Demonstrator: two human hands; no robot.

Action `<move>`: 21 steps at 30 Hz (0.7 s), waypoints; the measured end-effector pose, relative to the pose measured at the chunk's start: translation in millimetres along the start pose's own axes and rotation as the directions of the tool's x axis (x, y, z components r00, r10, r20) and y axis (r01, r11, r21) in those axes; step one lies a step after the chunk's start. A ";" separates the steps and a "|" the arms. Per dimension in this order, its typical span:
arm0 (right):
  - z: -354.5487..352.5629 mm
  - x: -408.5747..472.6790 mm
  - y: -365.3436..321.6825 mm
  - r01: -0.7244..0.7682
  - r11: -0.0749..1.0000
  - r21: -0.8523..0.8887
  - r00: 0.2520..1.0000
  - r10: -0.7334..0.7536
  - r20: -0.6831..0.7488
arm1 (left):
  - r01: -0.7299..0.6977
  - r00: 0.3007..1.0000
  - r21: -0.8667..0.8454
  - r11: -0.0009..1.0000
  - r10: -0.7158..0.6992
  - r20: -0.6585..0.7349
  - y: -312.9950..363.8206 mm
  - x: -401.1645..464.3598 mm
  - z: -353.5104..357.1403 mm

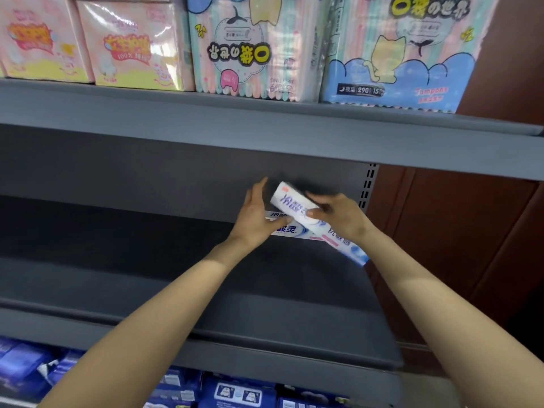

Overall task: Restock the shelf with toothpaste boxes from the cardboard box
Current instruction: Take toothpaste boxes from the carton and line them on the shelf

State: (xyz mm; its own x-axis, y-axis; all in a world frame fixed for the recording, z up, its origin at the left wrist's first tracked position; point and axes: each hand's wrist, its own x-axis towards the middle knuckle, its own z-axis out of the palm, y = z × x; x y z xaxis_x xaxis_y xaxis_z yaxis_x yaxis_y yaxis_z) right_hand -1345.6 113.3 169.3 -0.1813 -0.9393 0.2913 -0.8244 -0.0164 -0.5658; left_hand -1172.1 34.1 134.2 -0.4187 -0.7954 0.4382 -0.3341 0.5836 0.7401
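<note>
A white and blue toothpaste box (294, 206) is tilted above the dark grey middle shelf (147, 260), near its back right corner. My right hand (338, 216) grips it from the right side, fingers curled over its top. Under it, another toothpaste box (295, 231) lies flat on the shelf. My left hand (256, 214) rests on that lying box, its fingers extended up beside the tilted box's far end. The cardboard box is out of view.
The upper shelf (265, 125) holds pink packs (126, 45) and pastel striped packs (397, 48). Blue packs (235, 393) fill the shelf below. A brown wood panel (471, 245) stands to the right of the shelving.
</note>
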 end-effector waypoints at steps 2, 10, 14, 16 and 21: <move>5.7 3.6 -1.2 0.036 0.983 -0.178 0.996 -0.021 0.082 | 0.024 0.998 0.021 0.999 -0.025 0.050 -3.8 -1.0 -2.6; 46.7 10.1 6.7 0.129 0.904 -0.407 0.992 -0.114 0.060 | 0.131 0.984 0.212 0.968 -0.153 0.091 -10.5 -3.1 -5.0; 61.8 13.2 13.4 0.103 0.897 -0.431 0.995 -0.092 0.046 | 0.172 0.969 0.263 0.949 -0.210 0.127 -13.3 3.9 -2.8; 68.2 11.6 19.8 0.088 0.897 -0.433 0.996 -0.077 0.043 | 0.174 0.962 0.300 0.938 -0.226 0.150 -17.0 6.3 0.3; 74.2 11.1 24.5 0.054 0.898 -0.438 0.999 -0.051 0.017 | 0.174 0.956 0.338 0.925 -0.241 0.165 -20.9 10.3 7.7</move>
State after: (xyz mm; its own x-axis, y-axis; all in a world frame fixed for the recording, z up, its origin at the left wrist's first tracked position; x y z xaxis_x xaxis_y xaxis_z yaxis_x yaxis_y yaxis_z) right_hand -1328.1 77.1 101.4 -0.1294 -0.9431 0.3064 -0.9843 0.0848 -0.1546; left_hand -1175.9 14.9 119.3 -0.4598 -0.8741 0.1566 -0.6673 0.4564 0.5885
